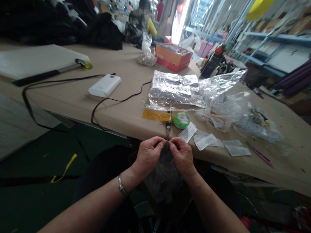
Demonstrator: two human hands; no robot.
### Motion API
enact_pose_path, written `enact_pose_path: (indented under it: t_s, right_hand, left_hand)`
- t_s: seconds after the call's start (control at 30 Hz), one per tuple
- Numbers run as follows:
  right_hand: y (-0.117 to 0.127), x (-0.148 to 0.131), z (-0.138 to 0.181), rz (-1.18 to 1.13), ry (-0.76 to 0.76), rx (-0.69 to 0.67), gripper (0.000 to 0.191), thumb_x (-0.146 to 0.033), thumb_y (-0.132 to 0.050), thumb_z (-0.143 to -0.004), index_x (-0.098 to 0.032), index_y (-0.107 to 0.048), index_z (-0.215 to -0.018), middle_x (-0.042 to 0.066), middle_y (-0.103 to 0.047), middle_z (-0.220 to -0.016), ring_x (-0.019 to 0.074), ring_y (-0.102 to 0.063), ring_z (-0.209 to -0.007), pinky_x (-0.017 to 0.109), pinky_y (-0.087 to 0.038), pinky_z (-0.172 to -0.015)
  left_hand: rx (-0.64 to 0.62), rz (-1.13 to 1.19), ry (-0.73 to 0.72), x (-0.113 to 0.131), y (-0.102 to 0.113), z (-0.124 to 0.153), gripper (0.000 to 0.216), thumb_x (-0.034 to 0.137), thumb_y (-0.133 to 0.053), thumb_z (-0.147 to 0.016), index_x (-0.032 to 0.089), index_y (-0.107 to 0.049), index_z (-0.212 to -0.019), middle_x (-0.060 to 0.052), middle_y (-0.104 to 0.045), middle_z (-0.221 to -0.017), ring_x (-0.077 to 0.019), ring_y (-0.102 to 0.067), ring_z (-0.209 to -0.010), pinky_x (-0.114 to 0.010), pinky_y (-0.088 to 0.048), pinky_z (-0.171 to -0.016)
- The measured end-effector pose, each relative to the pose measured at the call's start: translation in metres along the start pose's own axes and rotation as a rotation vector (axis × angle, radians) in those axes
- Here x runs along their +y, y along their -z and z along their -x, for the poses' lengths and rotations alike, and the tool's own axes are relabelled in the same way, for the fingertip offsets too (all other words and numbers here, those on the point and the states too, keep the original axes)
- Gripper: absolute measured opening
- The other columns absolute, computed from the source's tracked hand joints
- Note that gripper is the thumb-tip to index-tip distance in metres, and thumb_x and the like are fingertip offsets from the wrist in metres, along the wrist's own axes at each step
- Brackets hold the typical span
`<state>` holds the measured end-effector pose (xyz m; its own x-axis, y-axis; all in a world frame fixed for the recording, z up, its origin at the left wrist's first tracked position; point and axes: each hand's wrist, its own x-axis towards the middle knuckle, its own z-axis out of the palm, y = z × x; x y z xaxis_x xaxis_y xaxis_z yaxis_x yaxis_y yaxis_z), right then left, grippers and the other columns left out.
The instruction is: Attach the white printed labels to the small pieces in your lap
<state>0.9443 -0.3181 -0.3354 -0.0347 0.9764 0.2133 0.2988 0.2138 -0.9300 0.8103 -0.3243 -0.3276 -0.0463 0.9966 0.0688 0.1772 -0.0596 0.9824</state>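
My left hand [151, 152] and my right hand [181, 154] meet fingertip to fingertip just past the table's front edge. Both are pinched closed around something tiny and pale, too small to make out. Right behind the fingertips, a thin metal-tipped tool with a black collar [168, 124] points toward me over the edge. Beside it sits a green-rimmed round container [181, 120] with white stuff inside, and a strip of amber tape [155, 115] lies to its left. Printed white labels [205, 141] are spread to the right of my right hand.
Silvery plastic packets [175, 87] and clear bags [223, 110] cover the middle right. Pink-handled tweezers [259, 153] lie near the right edge. Leftward are a white power bank [105, 85], a black cable [121, 99] and a hammer [55, 72]. An orange box [170, 58] stands behind.
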Motion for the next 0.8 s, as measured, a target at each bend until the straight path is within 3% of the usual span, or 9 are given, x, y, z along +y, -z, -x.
enact_pose_path:
  t_s: [0.2, 0.33, 0.4, 0.53, 0.67, 0.8]
  right_hand:
    - [0.015, -0.004, 0.016, 0.065, 0.018, -0.076, 0.013, -0.029, -0.058, -0.083, -0.018, -0.062, -0.089, -0.001, -0.063, -0.073, 0.0121, -0.058, -0.063, 0.021, -0.046, -0.06]
    - [0.047, -0.009, 0.018, 0.431, 0.319, -0.012, 0.008, -0.023, -0.055, -0.086, -0.019, -0.062, -0.085, 0.001, -0.064, -0.076, 0.0135, -0.059, -0.07, 0.024, -0.048, -0.068]
    - [0.062, -0.009, 0.012, 0.663, 0.459, 0.057, 0.012, -0.022, -0.055, -0.086, -0.018, -0.064, -0.092, 0.006, -0.065, -0.087, 0.0186, -0.058, -0.084, 0.031, -0.047, -0.079]
    - [0.074, 0.001, -0.001, 1.015, 0.518, 0.052, 0.029, -0.022, -0.06, -0.083, -0.018, -0.06, -0.112, 0.009, -0.062, -0.115, 0.0288, -0.048, -0.113, 0.045, -0.033, -0.1]
    - [0.072, 0.014, -0.003, 0.995, 0.6, 0.068, 0.022, -0.017, -0.053, -0.087, -0.022, -0.063, -0.106, 0.003, -0.067, -0.109, 0.0225, -0.054, -0.11, 0.045, -0.023, -0.107]
    - [0.077, 0.017, -0.001, 0.871, 0.657, 0.119, 0.02, -0.014, -0.052, -0.087, -0.024, -0.065, -0.099, 0.001, -0.07, -0.101, 0.0193, -0.058, -0.107, 0.045, -0.022, -0.108]
  left_hand:
    - [-0.038, 0.017, 0.042, 0.003, 0.006, 0.011, 0.017, 0.029, -0.057, -0.08, 0.017, -0.069, -0.077, 0.0, -0.069, -0.071, -0.013, -0.061, -0.066, -0.019, -0.046, -0.061]
    - [-0.058, -0.022, 0.091, -0.008, 0.012, 0.016, 0.021, 0.031, -0.058, -0.078, 0.017, -0.071, -0.086, -0.003, -0.072, -0.083, -0.0168, -0.065, -0.077, -0.023, -0.05, -0.071]
    - [-0.041, -0.081, 0.071, -0.016, 0.014, 0.016, 0.025, 0.031, -0.058, -0.078, 0.017, -0.071, -0.094, -0.005, -0.072, -0.093, -0.0187, -0.066, -0.085, -0.026, -0.049, -0.079]
    - [-0.061, -0.191, 0.038, -0.026, 0.015, 0.015, 0.026, 0.031, -0.054, -0.079, 0.018, -0.072, -0.093, -0.005, -0.072, -0.093, -0.0207, -0.065, -0.085, -0.03, -0.048, -0.081]
    - [-0.086, -0.163, 0.076, -0.02, 0.01, 0.02, 0.02, 0.03, -0.056, -0.078, 0.019, -0.072, -0.078, -0.004, -0.072, -0.08, -0.0195, -0.064, -0.076, -0.026, -0.046, -0.071]
    - [-0.164, -0.008, 0.155, -0.01, -0.004, 0.025, 0.018, 0.03, -0.058, -0.077, 0.018, -0.071, -0.071, -0.003, -0.069, -0.071, -0.017, -0.06, -0.07, -0.024, -0.043, -0.065]
